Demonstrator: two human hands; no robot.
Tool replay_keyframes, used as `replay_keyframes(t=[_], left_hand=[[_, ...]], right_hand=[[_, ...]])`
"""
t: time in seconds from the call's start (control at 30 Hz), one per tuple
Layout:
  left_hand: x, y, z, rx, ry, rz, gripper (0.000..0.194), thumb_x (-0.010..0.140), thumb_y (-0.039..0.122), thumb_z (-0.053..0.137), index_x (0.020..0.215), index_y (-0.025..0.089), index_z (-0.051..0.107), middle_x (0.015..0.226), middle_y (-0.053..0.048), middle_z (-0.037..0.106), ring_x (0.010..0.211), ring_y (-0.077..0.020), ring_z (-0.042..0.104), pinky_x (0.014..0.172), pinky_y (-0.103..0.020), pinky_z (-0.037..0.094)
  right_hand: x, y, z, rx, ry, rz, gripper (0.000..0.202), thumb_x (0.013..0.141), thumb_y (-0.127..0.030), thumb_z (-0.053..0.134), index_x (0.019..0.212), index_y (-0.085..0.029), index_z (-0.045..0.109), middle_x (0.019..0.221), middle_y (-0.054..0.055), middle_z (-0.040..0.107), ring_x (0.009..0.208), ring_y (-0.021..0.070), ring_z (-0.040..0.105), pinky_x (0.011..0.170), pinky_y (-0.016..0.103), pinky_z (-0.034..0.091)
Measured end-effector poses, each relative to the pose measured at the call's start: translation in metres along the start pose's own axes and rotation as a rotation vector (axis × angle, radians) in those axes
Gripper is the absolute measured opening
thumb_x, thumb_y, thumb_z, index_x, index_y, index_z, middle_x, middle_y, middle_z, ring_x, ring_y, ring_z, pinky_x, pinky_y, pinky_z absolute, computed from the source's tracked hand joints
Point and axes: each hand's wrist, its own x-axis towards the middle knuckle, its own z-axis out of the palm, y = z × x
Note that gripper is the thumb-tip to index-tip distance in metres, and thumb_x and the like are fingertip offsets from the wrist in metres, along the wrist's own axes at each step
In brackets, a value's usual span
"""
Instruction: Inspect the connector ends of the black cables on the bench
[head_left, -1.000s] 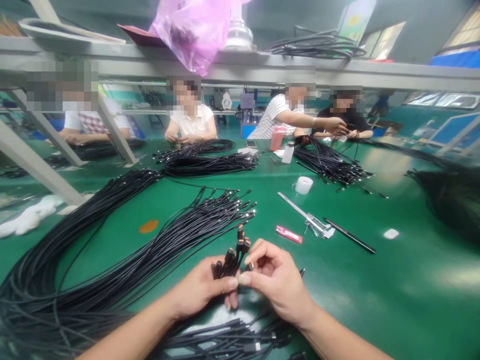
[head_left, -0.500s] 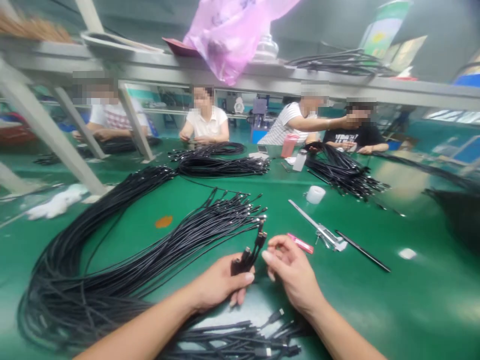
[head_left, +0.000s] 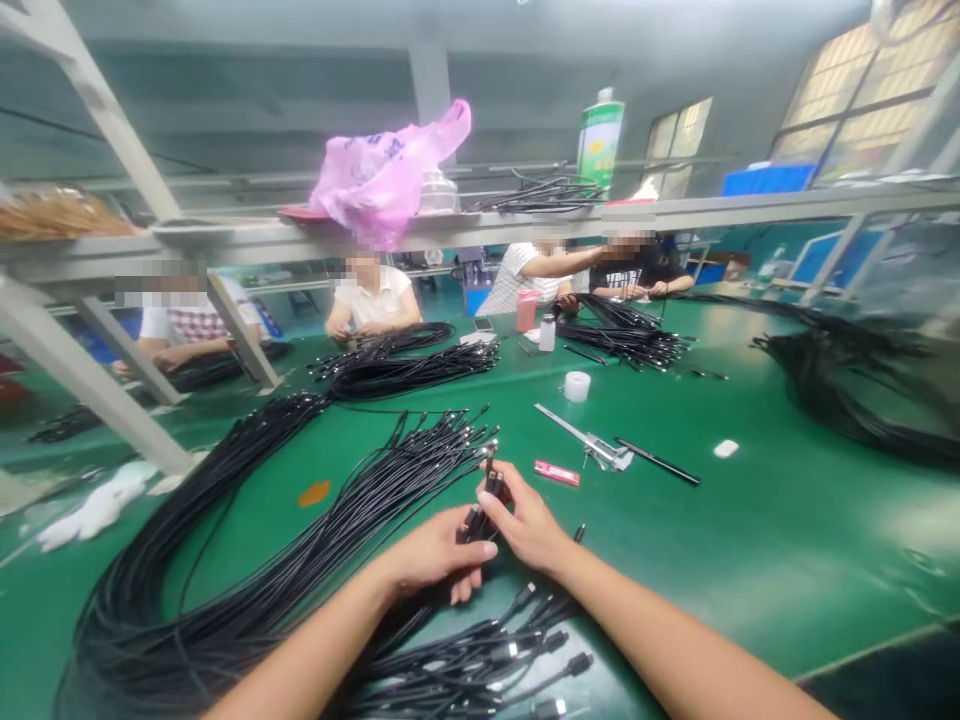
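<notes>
My left hand (head_left: 439, 555) is closed around several black cable ends, their connectors (head_left: 474, 522) sticking up past the thumb. Close against it, my right hand (head_left: 525, 520) has its thumb and fingers pinched on the connectors at the top of that handful. Behind and to the left of both hands, a big bundle of black cables (head_left: 300, 545) curves across the green table, with its far tips fanned out. More cable ends (head_left: 517, 650) lie loose below my hands, some with bare metal plugs showing.
A red-pink packet (head_left: 556, 472), a caliper (head_left: 592, 445), a black pen-like rod (head_left: 660, 462) and a white tape roll (head_left: 577, 387) lie beyond my right hand. White gloves (head_left: 101, 505) rest at left. Co-workers sit across the table under a grey shelf (head_left: 247, 238). More cables (head_left: 840, 390) lie right.
My right hand has come left to meet the left hand and now grips the connectors there. The view has tilted up, showing more of the shelf and windows.
</notes>
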Motion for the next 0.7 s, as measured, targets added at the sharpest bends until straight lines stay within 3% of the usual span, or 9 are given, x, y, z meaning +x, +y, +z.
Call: replay_keyframes(t=[0.13,0.27,0.37,0.5,0.7], left_hand=[[0.011,0.007,-0.004,0.076,0.025,0.074,0.051,0.075,0.06,0.072,0.088,0.013,0.056,0.071,-0.002,0.064,0.045,-0.0095,0.056,0.043,-0.021,0.045],[0.017,0.002,-0.008,0.037,0.227,0.059,0.046,0.081,0.058,0.068,0.088,0.016,0.053,0.065,0.003,0.058,0.046,-0.008,0.05,0.043,-0.019,0.039],[0.015,-0.002,-0.01,0.029,0.313,0.048,0.044,0.083,0.057,0.066,0.078,0.017,0.05,0.06,0.005,0.053,0.046,-0.0063,0.043,0.044,-0.019,0.035],[0.013,0.0,-0.009,-0.02,0.34,0.021,0.046,0.081,0.057,0.068,0.072,0.016,0.051,0.055,0.005,0.05,0.048,-0.0069,0.04,0.047,-0.02,0.033],[0.017,-0.001,-0.015,-0.206,0.266,-0.012,0.042,0.074,0.049,0.078,0.089,0.015,0.058,0.058,0.005,0.052,0.042,-0.0053,0.038,0.04,-0.019,0.026]], right_hand=[[0.003,0.0,0.0,0.071,0.027,0.024,0.036,0.092,-0.03,0.054,0.127,-0.024,0.05,0.094,0.002,0.063,0.083,0.0171,0.061,0.08,0.032,0.052],[0.011,0.011,0.002,0.125,0.012,0.104,0.053,0.086,-0.03,0.063,0.135,-0.022,0.044,0.092,0.001,0.062,0.075,0.0158,0.061,0.072,0.03,0.053],[0.015,0.021,0.007,0.1,0.02,0.169,0.055,0.085,-0.032,0.064,0.135,-0.019,0.045,0.088,0.001,0.061,0.073,0.0158,0.06,0.072,0.031,0.053],[0.013,0.027,0.011,0.12,-0.002,0.19,0.047,0.083,-0.034,0.066,0.126,-0.02,0.053,0.084,0.0,0.06,0.072,0.0151,0.059,0.071,0.03,0.052],[0.01,0.027,-0.001,0.326,0.017,0.332,0.04,0.079,-0.04,0.071,0.11,-0.018,0.061,0.078,-0.001,0.058,0.067,0.0123,0.056,0.062,0.024,0.047]])
